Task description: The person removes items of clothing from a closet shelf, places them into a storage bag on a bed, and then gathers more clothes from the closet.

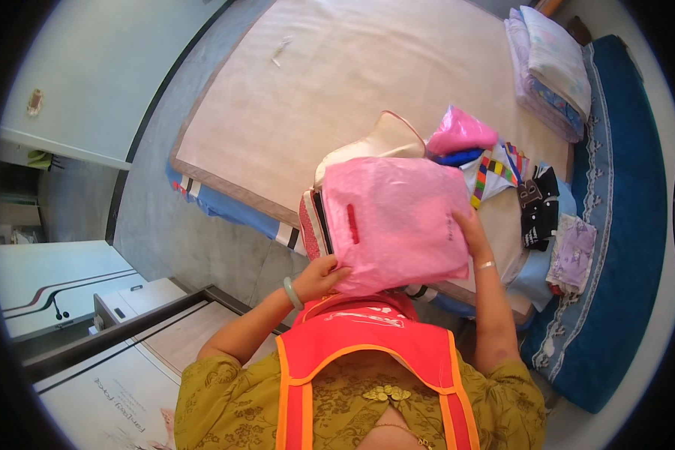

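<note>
A pink plastic bag (405,232) is held over the near edge of the bed (277,135). The person's left hand (321,279) pinches the bag's lower left corner; the right hand (472,234) grips its right edge. Beyond the bag's top edge stands a cream flap (379,142); a black garment (538,210) lies to its right.

Head-worn fisheye view, looking down, hands (321,278) close, bed (382,67) beyond

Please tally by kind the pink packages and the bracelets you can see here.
Pink packages: 2 (large package held by left hand and right hand, small package on bed)
Bracelets: 2 (green bracelet, silver bracelet)
Total: 4
</note>
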